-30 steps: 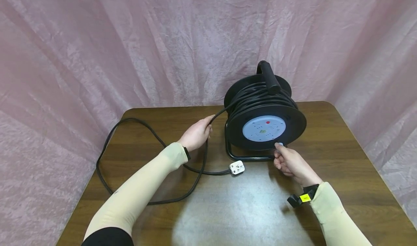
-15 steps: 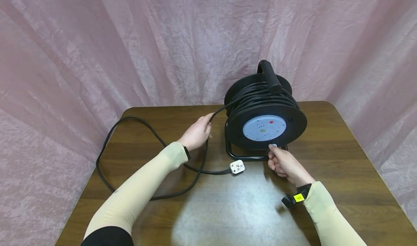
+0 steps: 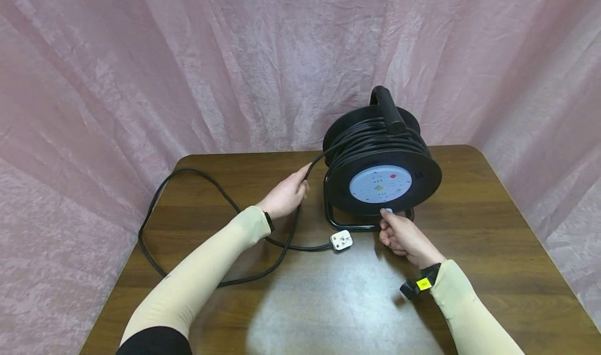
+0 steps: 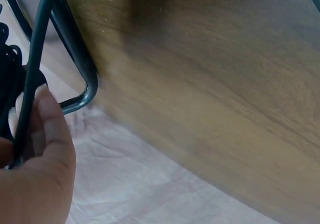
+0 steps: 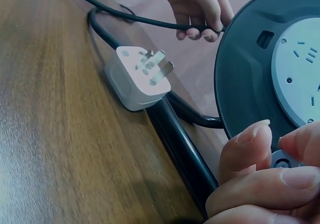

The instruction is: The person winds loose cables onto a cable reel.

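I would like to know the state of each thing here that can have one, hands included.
Cable reel: standing on its frame.
Cable: partly wound on the reel, partly in a loose loop on the table.
Plug: unplugged, lying prongs up.
Socket panel: nothing plugged in.
Left hand: holding the cable.
Right hand: holding the reel's small knob.

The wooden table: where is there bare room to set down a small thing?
The table has bare room in front of the plug, between the black cable and the right sleeve, and along its right side, beyond the reel and right hand. It is crowded at left, where cable loops beneath the left sleeve, and behind the plug.
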A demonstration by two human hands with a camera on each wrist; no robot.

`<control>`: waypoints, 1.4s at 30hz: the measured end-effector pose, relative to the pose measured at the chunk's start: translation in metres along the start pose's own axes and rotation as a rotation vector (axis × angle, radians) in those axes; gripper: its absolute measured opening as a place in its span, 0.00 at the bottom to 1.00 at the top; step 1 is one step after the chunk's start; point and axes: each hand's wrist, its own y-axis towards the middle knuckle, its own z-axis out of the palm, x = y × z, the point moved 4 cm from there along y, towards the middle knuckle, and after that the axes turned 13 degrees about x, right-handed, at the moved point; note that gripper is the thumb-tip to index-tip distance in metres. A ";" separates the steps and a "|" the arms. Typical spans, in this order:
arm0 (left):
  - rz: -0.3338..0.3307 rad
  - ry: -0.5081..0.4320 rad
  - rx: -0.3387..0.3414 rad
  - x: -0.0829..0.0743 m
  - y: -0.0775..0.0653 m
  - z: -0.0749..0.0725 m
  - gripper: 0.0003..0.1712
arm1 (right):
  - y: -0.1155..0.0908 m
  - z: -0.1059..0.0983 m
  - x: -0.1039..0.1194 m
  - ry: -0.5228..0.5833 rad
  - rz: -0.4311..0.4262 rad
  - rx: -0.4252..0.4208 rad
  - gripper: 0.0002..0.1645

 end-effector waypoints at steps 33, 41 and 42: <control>-0.014 -0.023 0.129 0.009 -0.003 0.017 0.24 | 0.019 0.035 0.001 0.030 0.020 0.040 0.29; -0.024 -0.041 0.162 0.006 -0.001 0.019 0.27 | 0.022 0.038 0.002 0.032 0.009 0.052 0.29; -0.024 -0.042 0.167 0.006 -0.002 0.020 0.27 | 0.022 0.039 0.003 0.036 0.008 0.054 0.29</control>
